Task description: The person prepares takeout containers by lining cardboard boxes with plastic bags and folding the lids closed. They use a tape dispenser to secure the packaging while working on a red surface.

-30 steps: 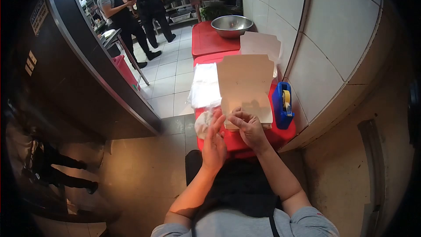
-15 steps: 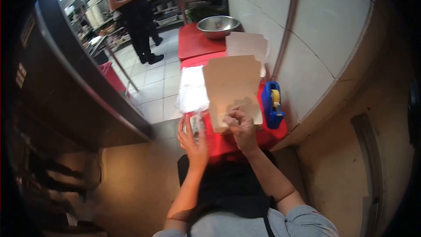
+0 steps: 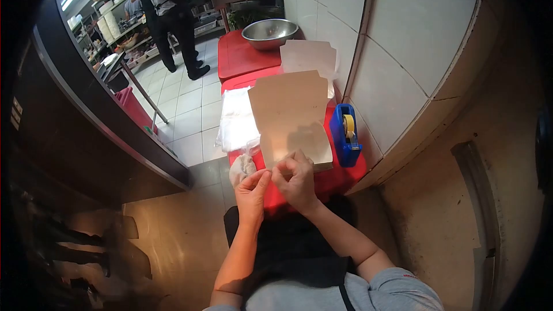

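My left hand [image 3: 250, 196] and my right hand [image 3: 295, 183] meet fingertip to fingertip over the front edge of the red table [image 3: 343, 179]. Both pinch with thumb and forefinger; what sits between the fingertips is too small to make out. Just beyond the left fingers lies a crumpled whitish bundle [image 3: 242, 167]. Beyond my right hand, an open brown cardboard box [image 3: 289, 101] has its lid raised, and the hand overlaps its near edge. Thin white plastic bags [image 3: 237, 125] lie flat to the left of the box. To its right stands a blue tape dispenser [image 3: 348, 151] with a yellow roll.
Another open cardboard box [image 3: 311, 55] stands behind the first. A steel bowl [image 3: 271, 33] rests on a red surface [image 3: 236, 60] farther back. A tiled wall [image 3: 415, 29] borders the right side. People in dark aprons [image 3: 173, 17] stand in the kitchen beyond.
My left hand has gone from spread fingers beside the bundle to a pinch. My right hand has come down and left from over the box to meet it. The view has shifted slightly.
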`<state>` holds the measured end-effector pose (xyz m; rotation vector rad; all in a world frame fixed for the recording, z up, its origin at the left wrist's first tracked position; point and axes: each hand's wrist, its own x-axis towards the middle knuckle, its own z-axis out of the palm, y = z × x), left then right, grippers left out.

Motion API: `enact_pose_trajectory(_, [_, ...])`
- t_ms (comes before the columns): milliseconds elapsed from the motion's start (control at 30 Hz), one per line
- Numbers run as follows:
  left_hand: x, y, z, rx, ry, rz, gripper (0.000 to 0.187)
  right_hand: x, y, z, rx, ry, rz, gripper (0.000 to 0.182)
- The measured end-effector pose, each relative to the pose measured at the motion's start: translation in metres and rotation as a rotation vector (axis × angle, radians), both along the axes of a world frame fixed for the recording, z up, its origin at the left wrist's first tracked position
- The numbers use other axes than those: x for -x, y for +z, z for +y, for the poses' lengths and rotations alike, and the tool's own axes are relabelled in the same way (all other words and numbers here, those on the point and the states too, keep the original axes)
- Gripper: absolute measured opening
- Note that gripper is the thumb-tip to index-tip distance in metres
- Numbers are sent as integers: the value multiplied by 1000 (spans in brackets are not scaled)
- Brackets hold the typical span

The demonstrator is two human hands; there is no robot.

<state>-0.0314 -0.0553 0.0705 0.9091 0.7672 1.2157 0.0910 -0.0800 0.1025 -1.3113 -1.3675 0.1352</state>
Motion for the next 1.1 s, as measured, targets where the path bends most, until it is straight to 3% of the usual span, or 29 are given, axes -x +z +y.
enact_pose_trajectory(33, [0, -2, 1, -12, 20, 27, 14, 2, 3, -2, -37, -52, -106, 10])
enact_pose_trajectory(133, [-1, -7, 1, -102, 152, 143, 9, 6, -5, -4, -18, 15, -5, 10])
enact_pose_trajectory(233, [-3, -4, 0, -418, 365, 357, 5, 8, -5, -8, 126, 221, 306, 9])
enact_pose_trajectory(333, [-1, -7, 4, -787, 574, 663, 5, 9, -16, -5, 181, 306, 422, 11])
enact_pose_trajectory(433, [-2, -21, 3, -629, 448, 506, 8, 1, -34, 8, 355, 486, 822, 9])
enact_pose_trajectory(467, [2, -35, 5, -464, 299, 375, 15, -4, -40, 15, 404, 567, 876, 7])
enact_pose_trajectory(567, [5, -42, 19, -380, 289, 301, 26, -25, -39, 41, 601, 583, 929, 15])
enact_pose_trajectory(600, [10, -51, 29, -280, 243, 213, 40, -38, -46, 59, 615, 476, 822, 14])
enact_pose_trajectory(633, [17, -58, 39, -378, 295, 491, 44, -56, -58, 80, 622, 368, 713, 14])
enact_pose_trajectory(700, [30, -73, 56, -541, 376, 1054, 52, -94, -86, 114, 147, 81, -407, 16])
enact_pose_trajectory(800, [36, -113, 70, -516, 304, 1416, 52, -105, -97, 130, 568, -42, -790, 21])
enact_pose_trajectory(833, [37, -118, 71, -509, 298, 1514, 51, -110, -112, 134, 564, 3, -848, 21])
enact_pose_trajectory(933, [41, -127, 74, -557, 262, 1434, 35, -110, -140, 136, 590, 122, -965, 18])
enact_pose_trajectory(1000, [42, -134, 77, -577, 295, 1362, 23, -101, -147, 117, 493, 34, -1058, 18])
enact_pose_trajectory(1067, [45, -141, 84, -572, 265, 1335, 22, -102, -144, 117, 614, 171, -1344, 19])
enact_pose_trajectory(1100, [45, -142, 89, -575, 254, 1320, 22, -112, -138, 127, 786, 361, -1578, 18])
